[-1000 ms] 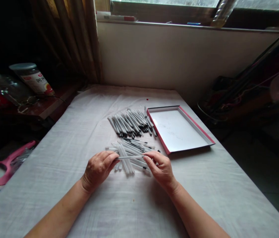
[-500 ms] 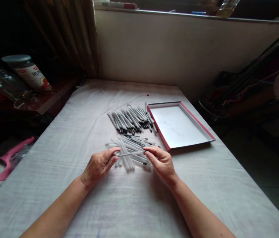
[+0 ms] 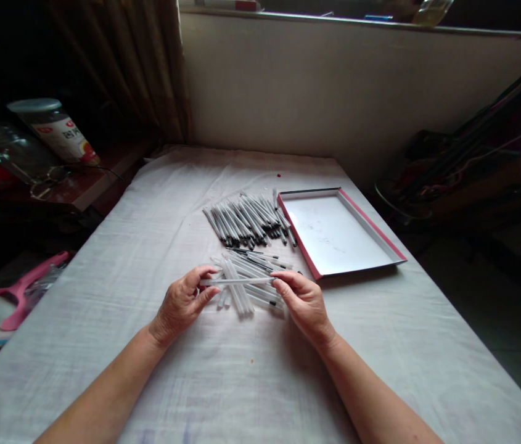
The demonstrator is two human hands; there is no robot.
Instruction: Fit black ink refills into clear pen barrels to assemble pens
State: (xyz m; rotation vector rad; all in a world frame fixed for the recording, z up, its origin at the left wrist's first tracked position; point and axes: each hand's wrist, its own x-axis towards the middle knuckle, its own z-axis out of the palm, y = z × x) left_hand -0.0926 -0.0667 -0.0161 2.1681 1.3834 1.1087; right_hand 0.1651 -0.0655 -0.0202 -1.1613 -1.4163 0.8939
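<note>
Both hands meet just below the middle of the frame over a bench [image 3: 103, 320] covered in pale cloth. The left hand [image 3: 180, 305] and the right hand [image 3: 304, 302] hold one clear pen barrel [image 3: 237, 281] between them, level and crosswise: the left fingers [image 3: 205, 274] pinch its left end, the right fingers [image 3: 283, 280] pinch its right end. The barrel hangs just above a loose pile of clear barrels and thin refills [image 3: 246, 290] (some with dark tips), which lies on the cloth between the two hands.

Further up, near the centre of the frame, a second heap of pens with black ends [image 3: 246, 222] is spread out in a fan. Just to its right, touching or nearly so, sits a shallow white tray with a red rim [image 3: 394, 253], set at an angle.

At the left edge of the frame, off the bench, are a pink-handled tool [image 3: 20, 293] and, higher up, a jar with a printed label [image 3: 57, 129].
</note>
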